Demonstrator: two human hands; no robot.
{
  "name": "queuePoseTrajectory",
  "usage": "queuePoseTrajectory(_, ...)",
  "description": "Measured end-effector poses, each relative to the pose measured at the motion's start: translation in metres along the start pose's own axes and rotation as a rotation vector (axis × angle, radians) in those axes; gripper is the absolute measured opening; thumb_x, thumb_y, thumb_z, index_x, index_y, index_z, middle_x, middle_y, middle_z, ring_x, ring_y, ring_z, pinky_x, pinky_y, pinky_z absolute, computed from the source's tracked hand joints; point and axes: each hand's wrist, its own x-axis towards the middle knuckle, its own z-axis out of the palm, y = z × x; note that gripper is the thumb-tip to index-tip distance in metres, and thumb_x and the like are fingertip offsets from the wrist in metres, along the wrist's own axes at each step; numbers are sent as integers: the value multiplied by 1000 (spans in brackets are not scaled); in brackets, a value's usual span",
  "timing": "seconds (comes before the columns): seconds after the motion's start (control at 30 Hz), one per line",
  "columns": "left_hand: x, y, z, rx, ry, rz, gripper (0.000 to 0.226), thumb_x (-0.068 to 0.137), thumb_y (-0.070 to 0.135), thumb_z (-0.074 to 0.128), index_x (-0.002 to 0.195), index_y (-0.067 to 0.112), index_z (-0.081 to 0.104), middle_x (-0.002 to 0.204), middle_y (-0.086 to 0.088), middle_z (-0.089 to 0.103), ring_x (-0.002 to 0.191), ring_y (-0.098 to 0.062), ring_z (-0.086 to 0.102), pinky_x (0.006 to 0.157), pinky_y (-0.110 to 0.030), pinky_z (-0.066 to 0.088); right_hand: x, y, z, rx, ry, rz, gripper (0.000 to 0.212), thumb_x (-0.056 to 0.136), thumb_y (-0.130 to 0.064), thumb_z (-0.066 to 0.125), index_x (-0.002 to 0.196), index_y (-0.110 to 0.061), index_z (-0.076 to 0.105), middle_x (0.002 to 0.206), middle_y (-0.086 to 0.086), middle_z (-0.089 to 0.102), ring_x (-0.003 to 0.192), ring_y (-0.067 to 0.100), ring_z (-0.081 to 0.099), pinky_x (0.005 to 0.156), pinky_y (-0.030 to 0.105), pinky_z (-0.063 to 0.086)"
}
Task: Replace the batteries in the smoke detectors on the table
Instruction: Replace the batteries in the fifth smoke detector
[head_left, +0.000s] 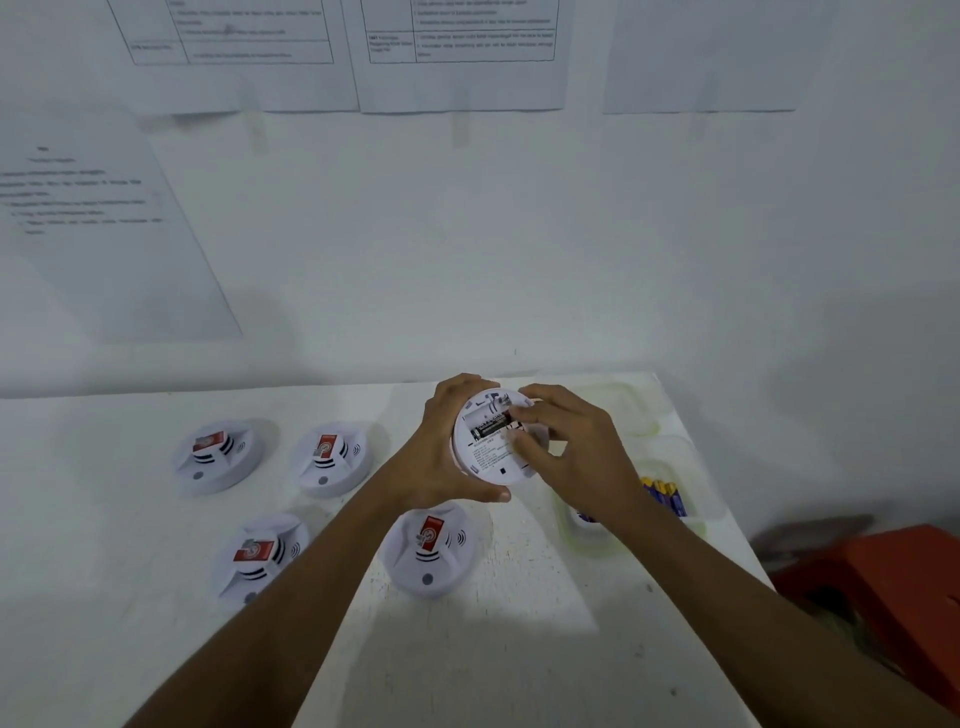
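Observation:
My left hand (441, 452) grips a round white smoke detector (491, 457) by its rim, held above the table with its back side facing me. A black battery (488, 427) lies in the open compartment on that back. My right hand (561, 441) has its fingertips curled onto the right end of the battery. Several more white smoke detectors with red stickers lie face up on the white table (130, 597), among them one at the back left (215, 457), one beside it (332, 457) and one just below my hands (431, 551).
A clear plastic tub (696, 499) at the table's right edge holds blue and yellow batteries (665, 493). Another clear tub (623, 410) stands behind it. A red stool (893, 587) sits right of the table. Printed sheets hang on the white wall behind.

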Motion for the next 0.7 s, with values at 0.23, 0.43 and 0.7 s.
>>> queuePoseTrajectory(0.23,5,-6,-8,-40,23,-20,105,43,52,88,132,48,31,137,15,29,134,-12,30,113,-42,35,35,50,-40,-50,-43,249,15,89,-18,67,102,-24,73,87,-10,73,78,-1,66,73,21,50)
queuePoseTrajectory(0.43,13,-12,-6,-27,30,-54,105,42,55,87,130,54,29,140,10,27,135,-13,27,114,-41,34,68,95,-35,-251,-361,433,19,84,-28,74,103,-23,73,92,3,74,81,16,68,78,31,56)
queuePoseTrajectory(0.7,21,-18,-2,-5,14,-57,107,41,56,87,125,68,23,140,15,25,136,-11,26,114,-40,33,83,108,-15,-293,-383,587,26,63,-31,89,76,-21,69,80,-2,66,73,19,68,70,30,55)
